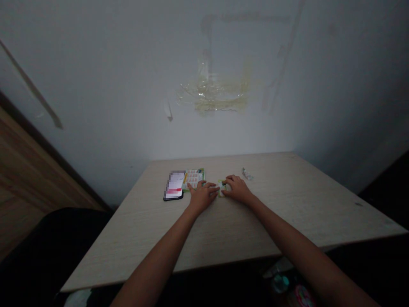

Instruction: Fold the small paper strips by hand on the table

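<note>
On the table, my left hand lies with its fingers spread, over the lower right part of a printed sheet; its fingertips reach the left edge of a small green-and-white card. My right hand rests at the card's right side, fingers apart and curved, the tips touching its edge. Both hands lie palm down. A phone with a lit, partly pixelated screen lies left of the sheet.
A crumpled small wrapper lies behind my right hand on the pale wooden table. The wall with old tape stands behind. Below the front edge are a bottle and a pink item.
</note>
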Action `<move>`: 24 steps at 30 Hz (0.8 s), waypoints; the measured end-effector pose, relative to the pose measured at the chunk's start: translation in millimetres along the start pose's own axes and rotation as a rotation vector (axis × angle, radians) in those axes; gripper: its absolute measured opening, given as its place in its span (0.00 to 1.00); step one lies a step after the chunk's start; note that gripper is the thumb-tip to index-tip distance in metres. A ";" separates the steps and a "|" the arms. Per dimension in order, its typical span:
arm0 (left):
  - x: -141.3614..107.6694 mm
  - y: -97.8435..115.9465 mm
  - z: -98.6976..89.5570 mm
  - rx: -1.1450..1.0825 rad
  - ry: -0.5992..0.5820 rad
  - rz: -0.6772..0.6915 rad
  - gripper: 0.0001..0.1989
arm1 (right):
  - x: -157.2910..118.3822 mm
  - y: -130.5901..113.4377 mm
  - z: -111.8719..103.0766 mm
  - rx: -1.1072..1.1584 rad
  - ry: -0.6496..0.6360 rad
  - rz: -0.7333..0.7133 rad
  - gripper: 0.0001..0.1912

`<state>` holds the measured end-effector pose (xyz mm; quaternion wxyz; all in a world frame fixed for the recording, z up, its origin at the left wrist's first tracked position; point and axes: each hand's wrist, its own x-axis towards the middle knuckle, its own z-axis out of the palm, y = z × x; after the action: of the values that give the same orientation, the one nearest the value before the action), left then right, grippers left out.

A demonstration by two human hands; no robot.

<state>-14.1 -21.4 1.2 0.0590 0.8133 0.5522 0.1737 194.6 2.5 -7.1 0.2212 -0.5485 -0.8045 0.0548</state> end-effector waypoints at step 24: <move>-0.9 1.9 0.7 -0.001 0.041 -0.001 0.14 | -4.3 18.6 4.5 0.153 0.029 -0.107 0.20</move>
<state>-12.5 -22.8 1.0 0.0482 0.8091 0.5538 0.1907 210.0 6.6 -18.6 0.2767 -0.4870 -0.8228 0.0964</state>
